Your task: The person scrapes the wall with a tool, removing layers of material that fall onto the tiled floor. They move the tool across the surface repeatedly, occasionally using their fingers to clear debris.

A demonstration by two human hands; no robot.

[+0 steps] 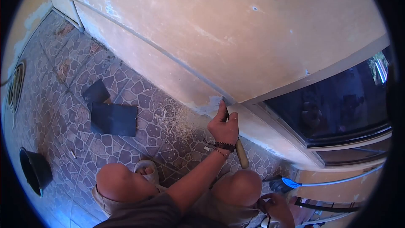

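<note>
My left hand [223, 130], with dark braided bracelets at the wrist, is closed around a scraper [241, 155] with a pale wooden handle. The handle sticks out below the wrist, and the fingers hide most of the dark blade. My fingertips are at the low ledge of the wall [185, 72], beside a patch of bare grey-white surface [214, 102]. Close to my right knee, my right hand [278, 207] rests low in shadow, its fingers too dark to make out. Pale flakes [179, 120] lie scattered on the floor under the wall.
Two dark flat sheets [114, 119] lie on the stone-patterned floor [80, 114]. A black bucket [36, 171] and a coiled hose [17, 86] are at far left. To the right are a dark window [329, 105] and a blue-handled broom [291, 183].
</note>
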